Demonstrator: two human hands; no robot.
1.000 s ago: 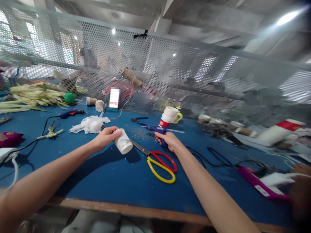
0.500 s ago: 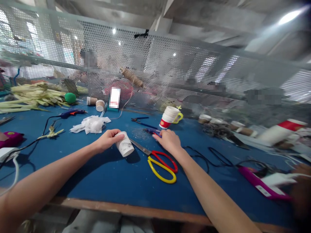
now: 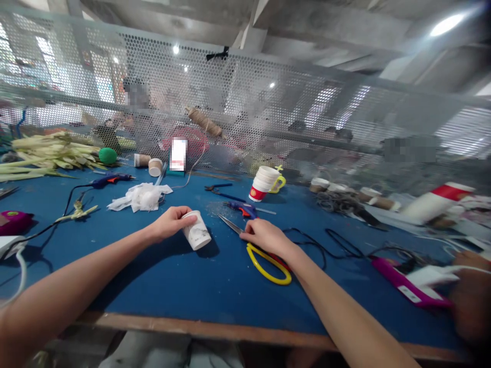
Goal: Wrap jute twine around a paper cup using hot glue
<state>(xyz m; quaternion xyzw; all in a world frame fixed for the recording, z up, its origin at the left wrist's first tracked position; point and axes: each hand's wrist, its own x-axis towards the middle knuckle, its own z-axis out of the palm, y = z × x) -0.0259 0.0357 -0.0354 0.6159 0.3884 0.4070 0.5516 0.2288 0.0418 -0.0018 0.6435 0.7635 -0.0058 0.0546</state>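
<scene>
In my left hand [image 3: 172, 223] is a white paper cup [image 3: 198, 233] with grey markings, gripped by the rim side and tilted over the table. My right hand [image 3: 266, 235] is closed around the scissors [image 3: 230, 225] near their pivot. Their blades point up-left toward the cup, and the yellow loop shows below my hand; the red loop is mostly covered. Just beyond my right hand lies a blue glue gun [image 3: 241, 207] with an orange trigger. A stack of paper cups [image 3: 264, 181] with a yellow handle stands behind it.
Pliers [image 3: 215, 190] and crumpled white material [image 3: 140, 197] lie farther back. Another glue gun [image 3: 111, 179] rests at left, near pale husks [image 3: 53, 151]. Black cable [image 3: 345, 248] runs right toward a purple power strip [image 3: 406, 286]. A perforated screen [image 3: 238, 102] bounds the back.
My right hand has left the glue gun and come down onto the scissors, which have shifted right, away from the cup. My left hand still grips the cup.
</scene>
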